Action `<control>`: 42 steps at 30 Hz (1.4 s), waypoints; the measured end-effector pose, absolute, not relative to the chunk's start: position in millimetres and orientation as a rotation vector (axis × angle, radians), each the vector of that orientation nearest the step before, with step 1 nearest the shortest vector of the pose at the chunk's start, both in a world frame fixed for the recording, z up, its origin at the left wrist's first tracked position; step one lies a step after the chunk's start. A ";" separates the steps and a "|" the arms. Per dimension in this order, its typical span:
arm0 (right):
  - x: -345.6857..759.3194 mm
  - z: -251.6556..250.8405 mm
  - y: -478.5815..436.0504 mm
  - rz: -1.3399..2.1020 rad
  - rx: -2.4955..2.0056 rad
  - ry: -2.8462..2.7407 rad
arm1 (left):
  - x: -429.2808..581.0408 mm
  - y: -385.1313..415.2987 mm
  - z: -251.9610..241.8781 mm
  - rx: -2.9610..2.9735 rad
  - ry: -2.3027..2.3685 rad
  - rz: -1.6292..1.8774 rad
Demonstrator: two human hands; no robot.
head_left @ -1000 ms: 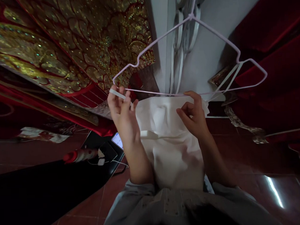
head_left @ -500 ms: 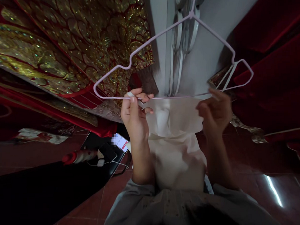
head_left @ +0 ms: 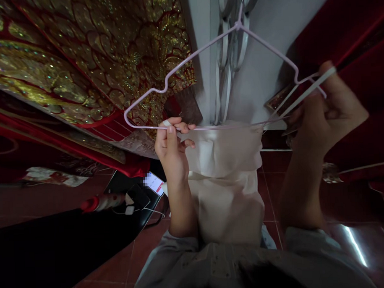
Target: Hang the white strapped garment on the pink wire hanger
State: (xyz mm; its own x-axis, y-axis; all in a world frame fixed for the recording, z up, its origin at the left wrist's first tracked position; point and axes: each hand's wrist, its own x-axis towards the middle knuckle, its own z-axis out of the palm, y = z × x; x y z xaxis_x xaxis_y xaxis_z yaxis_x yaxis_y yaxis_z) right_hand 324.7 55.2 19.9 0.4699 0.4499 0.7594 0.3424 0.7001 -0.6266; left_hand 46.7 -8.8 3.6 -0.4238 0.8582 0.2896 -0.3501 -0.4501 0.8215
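Note:
A pale wire hanger (head_left: 195, 55) hangs in front of me, with a cream garment (head_left: 226, 180) draped below its bottom bar. My left hand (head_left: 171, 149) is closed around the bar near its left half, pinching the garment's top edge. My right hand (head_left: 329, 109) is raised at the hanger's right shoulder notch, fingers closed on a white strap (head_left: 306, 91) of the garment that runs over the notch. Both forearms rise from grey sleeves at the bottom of the view.
A red and gold sequinned garment (head_left: 91, 59) fills the upper left. Dark red velvet (head_left: 359, 62) hangs at the right. A grey wall (head_left: 266, 28) stands behind the hanger. A black surface (head_left: 72, 236) at lower left carries a phone (head_left: 155, 183), a charger and a red-handled tool. The floor is red tile.
My right hand has moved from the garment's top edge up and right to the hanger's right notch, pulling the strap taut. The hanger has swung slightly left. My left hand moved onto the bar.

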 end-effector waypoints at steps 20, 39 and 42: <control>296.9 4.0 7.3 0.423 -1.004 -1.325 | 29.5 -6.6 -5.3 0.988 0.824 1.850; 302.8 0.1 25.1 0.325 -0.949 -1.168 | -17.1 25.8 56.4 1.737 1.047 1.840; 300.8 0.7 19.9 0.352 -0.982 -1.194 | -12.0 37.6 55.2 1.554 1.063 1.953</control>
